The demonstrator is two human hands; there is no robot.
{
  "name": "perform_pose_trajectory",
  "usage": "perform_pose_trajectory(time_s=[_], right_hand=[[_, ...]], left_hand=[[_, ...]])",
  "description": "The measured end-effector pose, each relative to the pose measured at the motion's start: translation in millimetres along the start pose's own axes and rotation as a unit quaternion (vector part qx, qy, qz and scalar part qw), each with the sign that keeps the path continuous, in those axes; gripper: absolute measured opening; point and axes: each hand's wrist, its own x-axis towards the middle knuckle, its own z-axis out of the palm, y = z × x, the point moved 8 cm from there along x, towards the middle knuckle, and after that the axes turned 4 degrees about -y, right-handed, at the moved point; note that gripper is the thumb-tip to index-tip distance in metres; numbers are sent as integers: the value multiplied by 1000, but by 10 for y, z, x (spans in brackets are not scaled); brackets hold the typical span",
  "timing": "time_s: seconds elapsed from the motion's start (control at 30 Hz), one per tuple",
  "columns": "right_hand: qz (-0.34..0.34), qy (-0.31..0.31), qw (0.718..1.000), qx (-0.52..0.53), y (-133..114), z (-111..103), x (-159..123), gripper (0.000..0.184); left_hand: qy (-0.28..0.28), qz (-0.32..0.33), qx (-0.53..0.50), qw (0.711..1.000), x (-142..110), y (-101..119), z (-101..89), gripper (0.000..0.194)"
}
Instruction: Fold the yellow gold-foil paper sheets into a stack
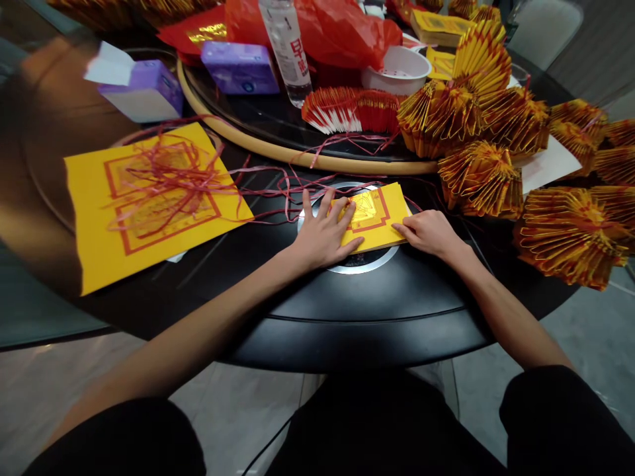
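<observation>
A stack of yellow joss paper (383, 228) with red and gold print lies on the black table, over a silver ring. My left hand (325, 231) rests on the stack's left part, fingers spread and palm down. At the right edge, my right hand (430, 231) is closed, its thumb on top of the paper and the curled fingers partly hidden. Thin pink-red ribbons (278, 192) trail behind the hands. To the left, more ribbons heap on a larger yellow printed sheet (94, 218).
Several folded gold-red paper fans (481, 178) crowd the right side. The raised turntable rim (258, 144) curves behind the ribbons. On it are a clear bottle (290, 56), a purple tissue pack (241, 68), a white bowl (399, 73) and a red plastic bag (327, 30). Another tissue pack (143, 92) stands left.
</observation>
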Motion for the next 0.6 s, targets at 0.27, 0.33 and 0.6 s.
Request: perform_pose_trajectory(time_s=[0.27, 0.33, 0.6], right_hand=[[-3, -65, 993, -101, -125, -15, -37, 57], [-7, -43, 996, -81, -105, -25, -33, 54], [-52, 78, 982, 162, 11, -138, -39, 43]], left_hand=[[-1, -14, -5, 1000, -23, -2, 4, 74], [-4, -20, -2, 1000, -26, -3, 6, 73], [14, 7, 17, 1000, 0, 33, -101, 74]])
